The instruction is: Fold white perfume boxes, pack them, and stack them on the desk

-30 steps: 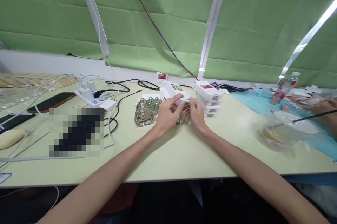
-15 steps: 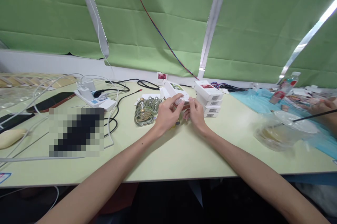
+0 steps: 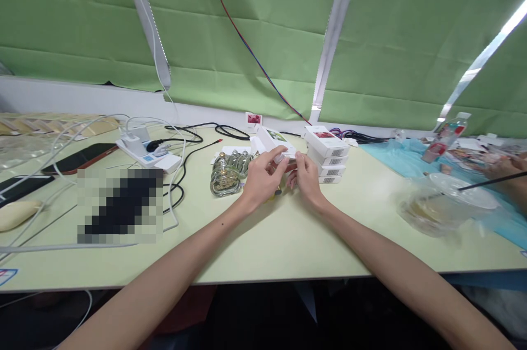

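A small white carton (image 3: 267,140) with a green picture on its face is between my hands, its near end at my fingertips. My left hand (image 3: 262,179) is closed on that end with thumb and fingers. From the other side, my right hand (image 3: 308,179) grips the same end, thumb on top and fingers curled below. Something small and dark with a yellow part shows under my left fingers; I cannot make out what it is. Several clear glass bottles (image 3: 225,182) with gold-coloured parts stand left of my left hand. Beyond my right hand rises a stack of white cartons (image 3: 327,144).
At left are a white power strip (image 3: 150,159), cables, a phone (image 3: 84,158) and a pixelated patch. A plastic bag with a lidded tub (image 3: 432,210), a blue sheet (image 3: 381,155) and a bottle (image 3: 447,137) occupy the right. Another person's hand (image 3: 508,174) is at far right.
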Action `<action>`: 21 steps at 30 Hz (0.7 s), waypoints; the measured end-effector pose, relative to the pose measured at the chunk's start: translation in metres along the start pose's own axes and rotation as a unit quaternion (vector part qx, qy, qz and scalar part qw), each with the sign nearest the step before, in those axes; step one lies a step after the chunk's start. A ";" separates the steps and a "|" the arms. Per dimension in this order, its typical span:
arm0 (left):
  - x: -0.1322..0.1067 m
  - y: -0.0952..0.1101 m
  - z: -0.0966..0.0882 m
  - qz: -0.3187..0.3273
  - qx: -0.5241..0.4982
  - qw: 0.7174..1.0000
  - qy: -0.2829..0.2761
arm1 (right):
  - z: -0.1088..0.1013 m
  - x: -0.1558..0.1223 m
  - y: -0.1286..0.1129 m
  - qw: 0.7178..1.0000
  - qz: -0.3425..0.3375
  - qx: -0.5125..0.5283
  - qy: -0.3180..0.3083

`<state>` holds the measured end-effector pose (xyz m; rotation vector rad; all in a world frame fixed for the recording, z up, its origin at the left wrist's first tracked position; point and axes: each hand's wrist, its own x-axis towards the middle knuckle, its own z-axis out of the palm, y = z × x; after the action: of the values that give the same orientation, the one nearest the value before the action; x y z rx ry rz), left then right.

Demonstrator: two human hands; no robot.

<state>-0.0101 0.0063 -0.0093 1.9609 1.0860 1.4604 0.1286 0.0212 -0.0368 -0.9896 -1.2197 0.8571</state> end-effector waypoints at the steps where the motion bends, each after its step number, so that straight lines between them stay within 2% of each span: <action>1: 0.000 0.000 0.000 -0.001 0.000 1.000 0.000 | 0.000 0.000 0.000 1.000 0.000 0.000 0.000; 21: -0.001 0.003 -0.001 -0.010 0.000 1.000 -0.001 | 0.000 0.001 0.001 1.000 0.003 0.000 -0.003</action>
<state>-0.0103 0.0040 -0.0069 1.9444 1.1017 1.4472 0.1284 0.0221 -0.0377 -0.9924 -1.2235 0.8656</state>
